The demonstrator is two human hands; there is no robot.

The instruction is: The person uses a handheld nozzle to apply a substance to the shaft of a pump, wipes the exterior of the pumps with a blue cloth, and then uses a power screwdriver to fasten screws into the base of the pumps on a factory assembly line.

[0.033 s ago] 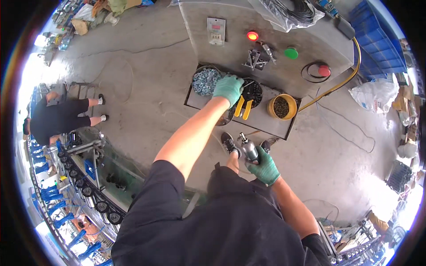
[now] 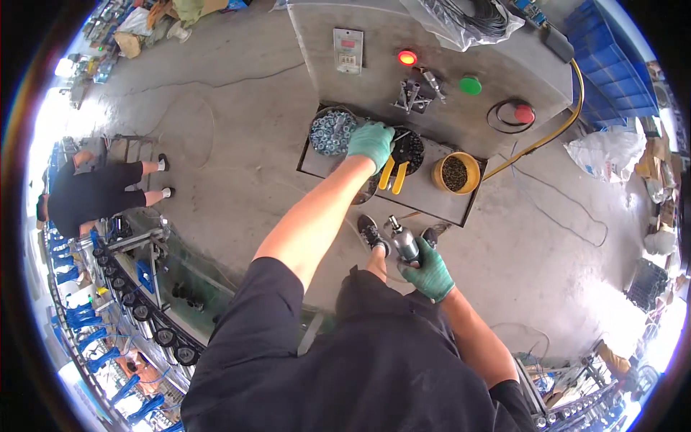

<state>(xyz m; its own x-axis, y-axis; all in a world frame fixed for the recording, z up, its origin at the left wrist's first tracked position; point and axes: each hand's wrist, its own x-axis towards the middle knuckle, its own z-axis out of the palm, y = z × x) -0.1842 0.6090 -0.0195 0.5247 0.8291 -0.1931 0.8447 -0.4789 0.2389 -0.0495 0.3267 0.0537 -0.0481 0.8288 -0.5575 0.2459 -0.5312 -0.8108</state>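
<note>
My left hand (image 2: 371,144), in a green glove, reaches over a metal tray (image 2: 423,189) on the front of a grey machine. It is between a bowl of metal nuts (image 2: 331,132) and a round container of small black parts (image 2: 410,150). Its fingertips point down and are hidden, so whether they grip anything does not show. Just beside the hand lie pliers with yellow handles (image 2: 392,176). Part of another round bowl (image 2: 367,190) shows under my left wrist. Lower down, my right hand (image 2: 430,275), gloved too, is wrapped round a grey power driver (image 2: 405,245) whose socket end points up and away.
A yellow tub of small screws (image 2: 455,173) stands at the tray's right. The machine front (image 2: 381,79) carries a lit red lamp, a green button, a red button and a socket rack. A yellow hose (image 2: 536,153) runs right. Another person (image 2: 101,189) bends at the left, near a conveyor (image 2: 137,295).
</note>
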